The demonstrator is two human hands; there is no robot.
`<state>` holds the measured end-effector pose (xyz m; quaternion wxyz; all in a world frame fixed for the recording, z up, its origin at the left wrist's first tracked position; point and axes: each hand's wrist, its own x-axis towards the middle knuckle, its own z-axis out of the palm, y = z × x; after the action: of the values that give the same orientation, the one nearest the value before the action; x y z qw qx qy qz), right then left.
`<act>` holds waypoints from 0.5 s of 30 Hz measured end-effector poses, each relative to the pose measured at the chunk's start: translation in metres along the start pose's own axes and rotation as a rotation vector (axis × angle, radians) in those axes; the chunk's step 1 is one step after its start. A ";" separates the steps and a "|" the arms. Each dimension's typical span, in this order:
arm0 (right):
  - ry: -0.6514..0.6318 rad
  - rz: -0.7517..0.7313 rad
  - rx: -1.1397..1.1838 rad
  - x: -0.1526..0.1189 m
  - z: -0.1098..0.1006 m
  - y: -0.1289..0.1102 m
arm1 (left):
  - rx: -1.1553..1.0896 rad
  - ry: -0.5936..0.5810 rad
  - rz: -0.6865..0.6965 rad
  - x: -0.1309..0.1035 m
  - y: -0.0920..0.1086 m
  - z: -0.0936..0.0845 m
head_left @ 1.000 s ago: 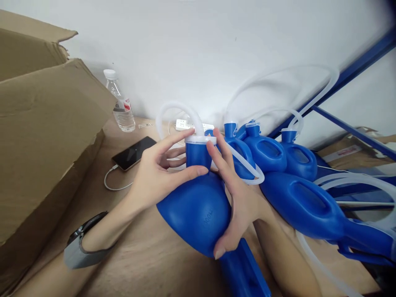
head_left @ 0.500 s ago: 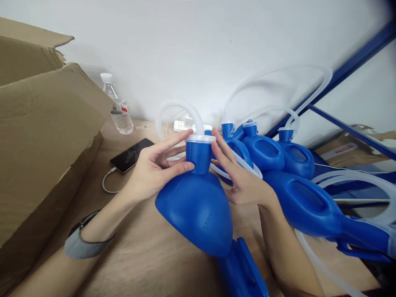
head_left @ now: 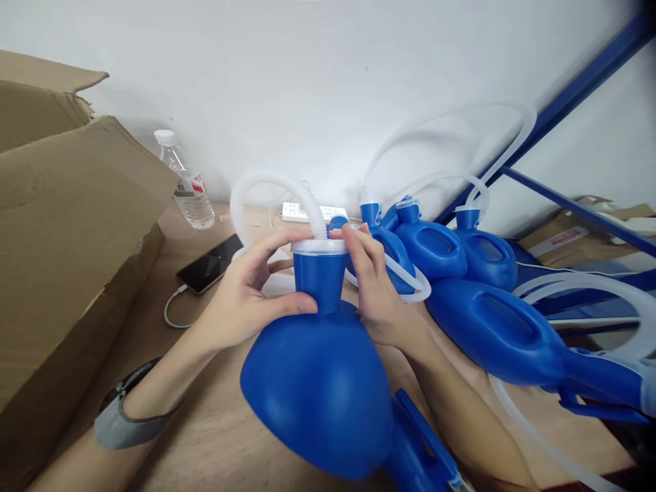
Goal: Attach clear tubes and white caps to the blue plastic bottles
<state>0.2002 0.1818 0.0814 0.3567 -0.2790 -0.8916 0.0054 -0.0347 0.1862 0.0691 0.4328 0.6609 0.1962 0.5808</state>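
Observation:
A blue plastic urinal bottle [head_left: 318, 389] stands tilted in front of me, its neck upward. On the neck sits a white lid [head_left: 318, 247], from which a clear corrugated hose [head_left: 266, 179] arches to the left. My left hand [head_left: 251, 290] is closed around the neck's left side, thumb on the neck and forefinger on the lid's top. Fingers of my right hand [head_left: 376, 287] press the lid's right rim, bent together; its thumb is mostly hidden behind the neck. Another blue bottle [head_left: 420, 444] lies beneath, at the lower right.
Several blue bottles with hoses [head_left: 433, 249] are grouped at the right by a blue metal frame [head_left: 589, 102]. An open cardboard box [head_left: 76, 253] stands at the left. Behind are a water bottle [head_left: 192, 205], a phone [head_left: 210, 264] on a cable and a power strip [head_left: 328, 214].
The bottle in my hands has come nearer and lower in view. My right-hand fingers, stretched out before, are now bent over the lid's rim. My left forefinger has moved onto the lid.

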 end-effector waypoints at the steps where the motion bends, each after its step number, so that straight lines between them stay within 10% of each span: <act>1: -0.004 0.007 0.000 0.001 -0.003 -0.004 | -0.024 -0.001 0.016 0.000 0.001 0.001; 15: 0.008 0.001 -0.062 -0.004 -0.006 -0.014 | -0.063 0.120 0.007 -0.008 0.025 0.019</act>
<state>0.1995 0.1669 0.0869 0.3516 -0.2906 -0.8896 -0.0233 -0.0246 0.1598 0.0851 0.4388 0.6115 0.2014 0.6269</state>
